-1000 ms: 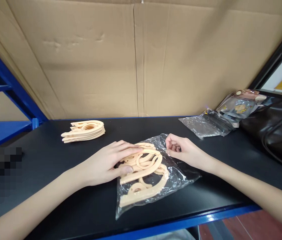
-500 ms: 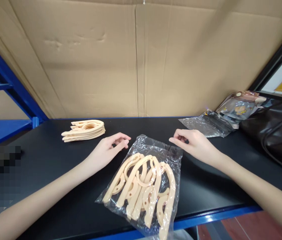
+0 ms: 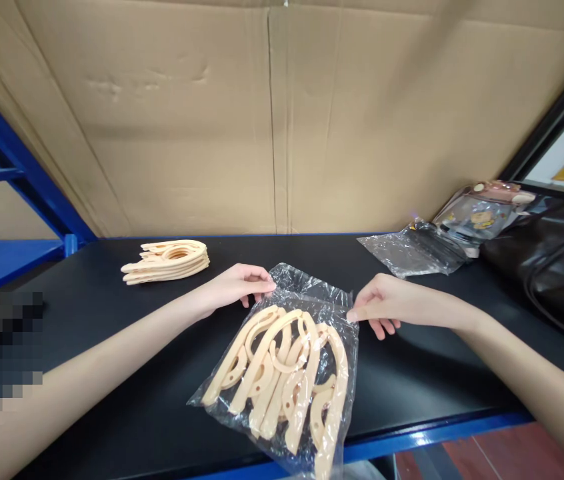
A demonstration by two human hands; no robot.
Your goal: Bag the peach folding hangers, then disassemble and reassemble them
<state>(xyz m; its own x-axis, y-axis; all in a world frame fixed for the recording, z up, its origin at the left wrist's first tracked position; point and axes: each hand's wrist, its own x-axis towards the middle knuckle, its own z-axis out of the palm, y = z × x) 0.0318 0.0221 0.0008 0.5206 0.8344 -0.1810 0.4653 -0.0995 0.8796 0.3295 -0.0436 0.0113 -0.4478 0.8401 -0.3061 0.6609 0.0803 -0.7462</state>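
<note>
A clear plastic bag (image 3: 307,283) lies on the black tabletop, its lower end reaching past the front edge. Inside it are several cream folding hangers (image 3: 282,373), spread side by side and overlapping. My left hand (image 3: 242,285) pinches the bag's upper left edge between thumb and fingers. At the upper right edge, my right hand (image 3: 382,303) grips the plastic with thumb and forefinger, its other fingers curled below. A neat stack of similar cream hangers (image 3: 167,261) rests on the table beyond my left hand.
An empty-looking clear bag (image 3: 412,250) lies at the back right, beside a clear printed pouch (image 3: 482,213). A dark leather bag (image 3: 552,260) stands at the far right. Cardboard (image 3: 187,133) walls the back, and a blue metal frame (image 3: 27,180) rises at left.
Both hands have come down onto the bag's upper corners and taken hold of the plastic. The bag has shifted slightly left; the hanger stack stays put.
</note>
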